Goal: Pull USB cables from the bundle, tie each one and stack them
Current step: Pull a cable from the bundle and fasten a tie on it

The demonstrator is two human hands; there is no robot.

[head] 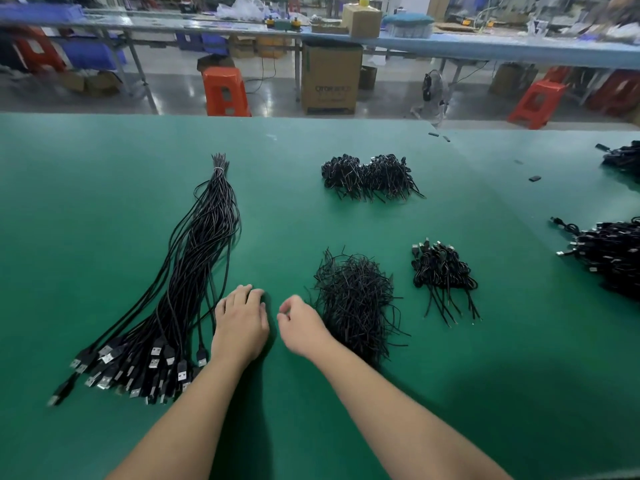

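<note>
A long bundle of black USB cables (194, 258) lies on the green table (104, 188), bound at its far tip, its plugs fanned out at the near left. My left hand (240, 320) rests palm down on the table just right of the bundle, fingers relaxed, holding nothing. My right hand (299, 323) hovers beside it with loosely curled fingers, and nothing shows in it. A loose heap of thin black ties (356, 299) lies right of my right hand. A small stack of tied cables (441, 268) sits further right.
A larger pile of tied cables (369, 176) lies at the far middle. More cable piles (609, 258) sit at the right edge. Small black parts (535, 178) are scattered at the far right. Beyond the table's far edge stand orange stools (225, 91) and a cardboard box (330, 77).
</note>
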